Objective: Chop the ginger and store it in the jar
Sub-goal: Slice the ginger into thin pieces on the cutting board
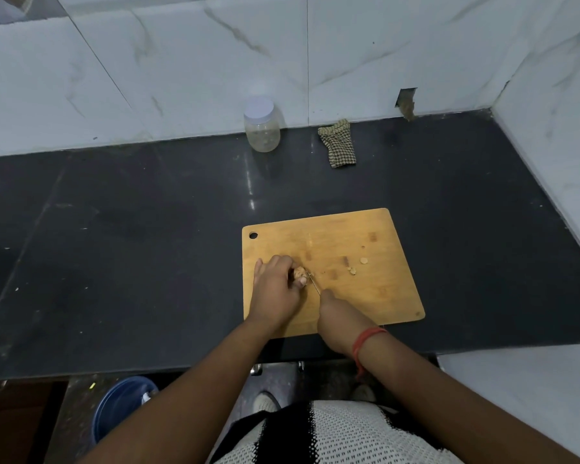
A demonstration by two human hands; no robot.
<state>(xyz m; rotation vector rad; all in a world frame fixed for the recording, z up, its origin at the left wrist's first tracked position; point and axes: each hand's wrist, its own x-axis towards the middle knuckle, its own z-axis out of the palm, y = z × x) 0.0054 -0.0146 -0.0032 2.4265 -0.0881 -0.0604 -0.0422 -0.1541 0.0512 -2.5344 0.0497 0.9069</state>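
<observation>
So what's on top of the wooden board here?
On the rectangular bamboo cutting board: a ginger piece held by the left hand, the right hand's knife, two cut slices. The knife handle is covered.

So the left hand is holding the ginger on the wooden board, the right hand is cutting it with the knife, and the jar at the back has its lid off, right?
Not quite: the head view shows the jar with its lid on. The rest holds: the left hand holds the ginger on the wooden board, and the right hand cuts with the knife.
</observation>
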